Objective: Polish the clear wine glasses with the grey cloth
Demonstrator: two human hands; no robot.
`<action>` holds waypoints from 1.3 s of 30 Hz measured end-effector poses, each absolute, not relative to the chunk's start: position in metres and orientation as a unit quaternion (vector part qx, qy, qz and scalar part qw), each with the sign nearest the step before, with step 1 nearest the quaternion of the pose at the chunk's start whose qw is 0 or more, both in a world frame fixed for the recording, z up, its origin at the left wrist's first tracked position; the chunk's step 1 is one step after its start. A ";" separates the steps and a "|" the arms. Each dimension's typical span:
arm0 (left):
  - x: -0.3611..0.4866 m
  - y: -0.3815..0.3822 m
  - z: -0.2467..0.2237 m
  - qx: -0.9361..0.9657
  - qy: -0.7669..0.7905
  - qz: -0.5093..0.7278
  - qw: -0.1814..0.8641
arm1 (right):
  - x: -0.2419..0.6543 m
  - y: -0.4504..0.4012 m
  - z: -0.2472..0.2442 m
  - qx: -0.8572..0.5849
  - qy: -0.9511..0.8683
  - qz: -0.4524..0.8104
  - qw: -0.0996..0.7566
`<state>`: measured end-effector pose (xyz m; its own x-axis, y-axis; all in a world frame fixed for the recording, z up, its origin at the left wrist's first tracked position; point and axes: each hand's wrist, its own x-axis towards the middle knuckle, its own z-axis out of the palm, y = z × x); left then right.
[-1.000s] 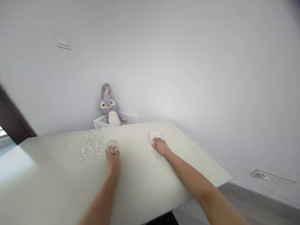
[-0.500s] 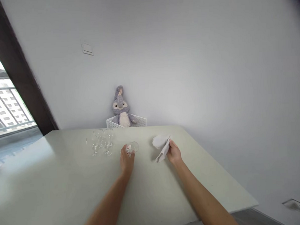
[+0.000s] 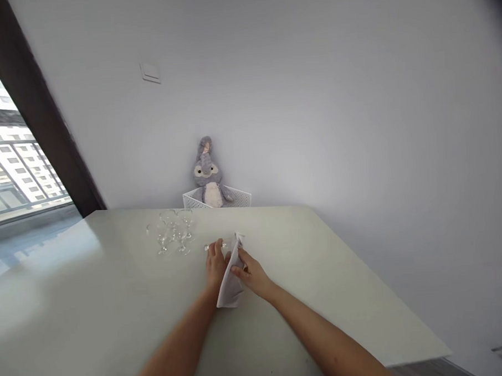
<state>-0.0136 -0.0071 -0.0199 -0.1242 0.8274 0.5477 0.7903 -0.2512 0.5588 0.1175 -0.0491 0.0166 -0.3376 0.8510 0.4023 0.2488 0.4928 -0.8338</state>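
Note:
In the middle of the table, my left hand is closed around a clear stemmed glass that lies on its side. Only small bits of the glass show past the fingers. My right hand pinches a white cloth between thumb and fingers. The cloth hangs down in a fold right beside my left hand and hides part of its thumb side. Whether the cloth touches the glass I cannot tell. To the left stand several clear stemmed glasses in a close group, upright.
The pale table reaches back to a grey wall. Behind its far edge, a grey plush toy sits in a white perforated basket. A dark door frame stands at the left, with a railing beyond it.
My right hand has brought the cloth leftward, up against my left hand and the glass. My left hand keeps its hold on the glass. The view has shifted slightly.

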 end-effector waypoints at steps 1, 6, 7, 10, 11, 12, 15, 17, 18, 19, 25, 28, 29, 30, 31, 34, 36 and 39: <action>-0.012 -0.007 -0.020 0.668 0.606 0.432 -0.001 | 0.119 -0.048 0.015 -0.362 -0.725 0.380 0.446; -0.003 -0.015 -0.015 0.726 0.561 0.386 -0.090 | 0.123 -0.042 0.001 -0.376 -0.603 0.558 0.429; -0.003 -0.018 -0.013 0.738 0.551 0.377 -0.103 | 0.125 -0.041 -0.001 -0.377 -0.580 0.581 0.428; -0.001 -0.025 -0.005 0.761 0.529 0.348 -0.140 | 0.136 -0.036 0.004 -0.384 -0.536 0.607 0.444; -0.001 -0.027 -0.002 0.769 0.519 0.340 -0.151 | 0.142 -0.035 0.007 -0.391 -0.531 0.604 0.448; 0.000 -0.029 0.000 0.776 0.509 0.335 -0.163 | 0.148 -0.034 0.011 -0.397 -0.532 0.599 0.449; 0.000 -0.031 0.006 0.795 0.465 0.342 -0.185 | 0.163 -0.033 0.022 -0.395 -0.546 0.591 0.444; -0.002 -0.030 0.009 0.809 0.438 0.349 -0.179 | 0.169 -0.033 0.025 -0.382 -0.559 0.591 0.438; -0.004 -0.030 0.009 0.818 0.430 0.345 -0.166 | 0.170 -0.033 0.026 -0.378 -0.568 0.590 0.432; -0.006 -0.029 0.009 0.826 0.428 0.337 -0.145 | 0.171 -0.033 0.027 -0.377 -0.581 0.585 0.422; -0.015 -0.030 0.013 0.842 0.425 0.261 0.206 | 0.194 -0.038 0.048 -0.360 -0.714 0.545 0.253; -0.014 -0.035 0.018 0.815 0.293 0.179 0.467 | 0.212 -0.046 0.063 -0.340 -0.742 0.557 0.156; -0.012 -0.038 0.020 0.805 0.251 0.156 0.515 | 0.217 -0.050 0.065 -0.336 -0.740 0.565 0.143; -0.009 -0.040 0.022 0.803 0.230 0.147 0.529 | 0.220 -0.054 0.066 -0.338 -0.731 0.575 0.144; -0.005 -0.043 0.024 0.812 0.237 0.162 0.509 | 0.222 -0.057 0.064 -0.347 -0.715 0.585 0.162; 0.009 -0.052 0.028 0.859 0.343 0.267 0.271 | 0.217 -0.068 0.051 -0.401 -0.599 0.623 0.304; 0.016 -0.056 0.028 0.870 0.379 0.306 0.078 | 0.208 -0.076 0.040 -0.425 -0.483 0.649 0.406; 0.017 -0.055 0.024 0.880 0.358 0.305 -0.068 | 0.195 -0.088 0.031 -0.411 -0.405 0.675 0.460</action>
